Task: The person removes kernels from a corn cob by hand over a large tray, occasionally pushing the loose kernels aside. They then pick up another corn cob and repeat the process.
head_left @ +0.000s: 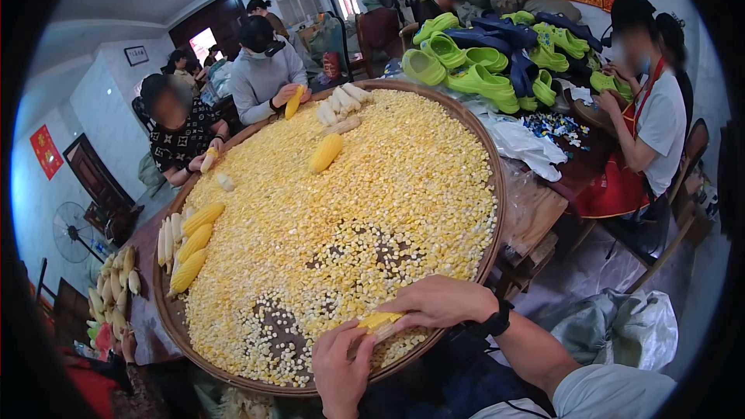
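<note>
Near the front rim of a big round tray (502, 194), I hold an ear of corn (379, 321) between both hands. One side of it still carries yellow kernels, while the side facing me shows bare pale cob. My left hand (342, 365) grips its left end with curled fingers. At the other end, my right hand (444, 302) has its fingers and thumb pressed against the kernels; a dark band circles that wrist. Loose corn kernels (372, 178) cover the tray beneath, with darker tray bottom showing through close to my hands.
Full yellow ears (188, 271) lie at the tray's left, another ear (326, 154) farther back, beside stripped cobs (339, 105). Two people across the tray hold corn. Green and navy clogs (489, 62) are heaped on the right table, where another person sits. Unshelled ears (115, 287) lie left.
</note>
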The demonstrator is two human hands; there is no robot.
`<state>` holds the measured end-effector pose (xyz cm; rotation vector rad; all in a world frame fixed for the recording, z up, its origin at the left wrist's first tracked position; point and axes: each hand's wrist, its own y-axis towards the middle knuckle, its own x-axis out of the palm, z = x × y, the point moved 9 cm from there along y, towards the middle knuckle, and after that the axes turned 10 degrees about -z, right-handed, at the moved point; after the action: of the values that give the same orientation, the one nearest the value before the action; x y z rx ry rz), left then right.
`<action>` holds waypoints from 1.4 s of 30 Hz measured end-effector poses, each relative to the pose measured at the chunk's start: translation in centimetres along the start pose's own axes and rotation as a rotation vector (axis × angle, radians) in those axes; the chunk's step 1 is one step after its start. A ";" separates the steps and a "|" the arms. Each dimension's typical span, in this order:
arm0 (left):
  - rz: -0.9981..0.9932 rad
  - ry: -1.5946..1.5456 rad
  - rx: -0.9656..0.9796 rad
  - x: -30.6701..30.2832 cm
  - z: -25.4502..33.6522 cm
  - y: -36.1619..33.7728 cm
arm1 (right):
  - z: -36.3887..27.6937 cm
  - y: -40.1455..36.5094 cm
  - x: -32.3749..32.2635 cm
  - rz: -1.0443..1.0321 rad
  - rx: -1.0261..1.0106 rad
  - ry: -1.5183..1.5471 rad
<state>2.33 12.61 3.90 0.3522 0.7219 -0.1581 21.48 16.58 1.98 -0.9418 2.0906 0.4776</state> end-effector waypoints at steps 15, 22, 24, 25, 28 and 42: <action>-0.051 0.061 0.126 -0.2 1.7 0.2 | 0.8 0.3 0.7 -0.050 -0.031 0.019; -0.050 0.076 0.223 -0.5 2.3 0.0 | 0.6 0.3 0.6 -0.077 -0.019 0.013; -0.056 0.065 0.228 -0.5 2.3 0.0 | 0.4 0.5 0.6 -0.069 -0.031 0.006; -0.061 0.061 0.228 -0.6 2.3 0.0 | 0.5 0.5 0.7 -0.088 -0.019 0.012; -0.083 0.072 0.275 -0.5 2.5 0.1 | 0.8 0.6 0.6 -0.107 0.011 0.008; -0.090 0.227 0.169 0.3 1.7 0.2 | 0.9 0.2 0.4 0.047 -0.039 0.015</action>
<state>3.63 12.16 4.95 0.5043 0.9522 -0.2681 21.55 17.04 1.10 -0.9223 2.1275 0.5391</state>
